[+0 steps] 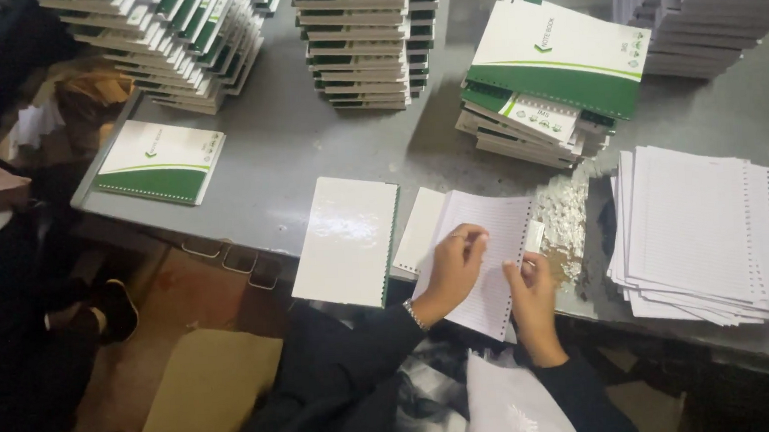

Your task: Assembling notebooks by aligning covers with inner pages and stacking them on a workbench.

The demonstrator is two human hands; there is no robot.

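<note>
My left hand (454, 269) lies on a block of lined, punched paper (484, 237) at the front edge of the grey table (308, 132), fingers curled over its middle. My right hand (532, 296) pinches the punched right edge of the same block near its lower corner. A white cover sheet (349, 240) with a green spine edge lies just left of the block, overhanging the table edge. A second white sheet (419, 232) sits partly under the block.
A pile of loose punched lined sheets (697, 232) lies at the right. White paper scraps (565, 223) are heaped beside the block. Stacks of green-and-white spiral notebooks (554, 81) (360, 39) (178, 42) stand behind. One notebook (160, 161) lies at the left edge. A person's shoe (119, 308) is on the floor.
</note>
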